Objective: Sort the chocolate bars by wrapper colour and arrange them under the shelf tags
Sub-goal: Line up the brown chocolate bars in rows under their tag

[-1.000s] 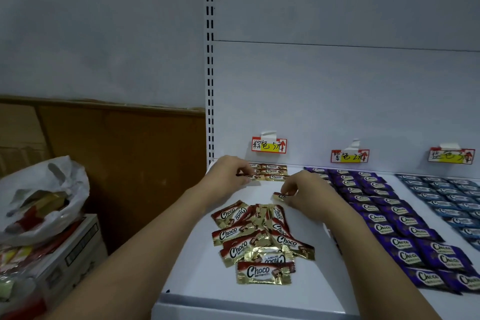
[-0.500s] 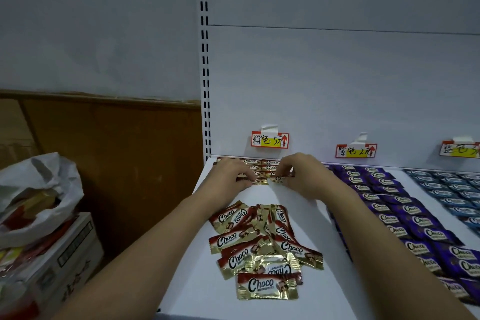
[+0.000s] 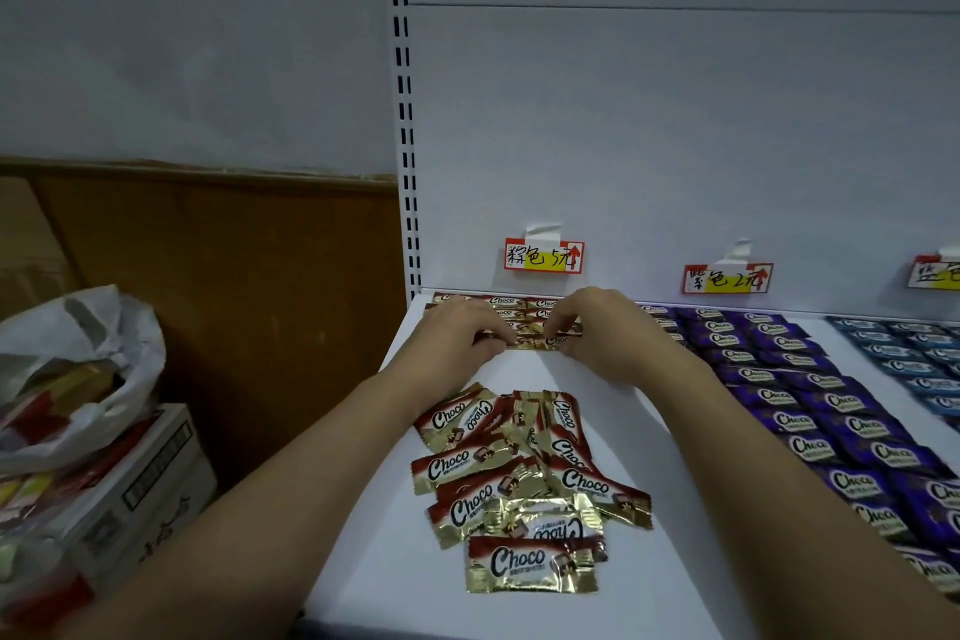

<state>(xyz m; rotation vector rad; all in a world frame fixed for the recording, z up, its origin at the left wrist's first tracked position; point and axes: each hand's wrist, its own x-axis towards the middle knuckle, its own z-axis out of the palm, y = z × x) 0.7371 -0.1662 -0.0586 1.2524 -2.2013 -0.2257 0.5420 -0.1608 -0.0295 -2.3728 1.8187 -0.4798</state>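
Both hands are reaching to the far end of the white metal shelf [image 3: 644, 457], meeting under the red-and-yellow handwritten shelf tag [image 3: 544, 255] on the back panel. The left hand [image 3: 457, 333] is lying palm down with its fingers curled, the tips pinching the left end of a brown-and-gold wrapped chocolate bar [image 3: 540, 341]. The right hand [image 3: 605, 333] is pinching the right end of that same bar between thumb and forefinger. The bar is lying flat at the near edge of a small row of brown-and-gold bars [image 3: 514, 303] lined up against the back panel directly under that tag.

Nearer on the shelf, a loose heap of brown-and-gold "Choco" bars [image 3: 524, 478] is lying unsorted between the two forearms, the wrappers overlapping at mixed angles.

To the right, purple-wrapped bars [image 3: 810, 395] are sitting in neat columns under a second red-and-yellow tag [image 3: 727, 278], and further right blue-wrapped bars [image 3: 924, 359] are sitting under a third tag [image 3: 935, 273] cut by the frame edge.

Left of the shelf, a white plastic bag [image 3: 78, 369] is resting on a white cardboard box [image 3: 140, 483] in front of a brown wooden panel [image 3: 218, 276].
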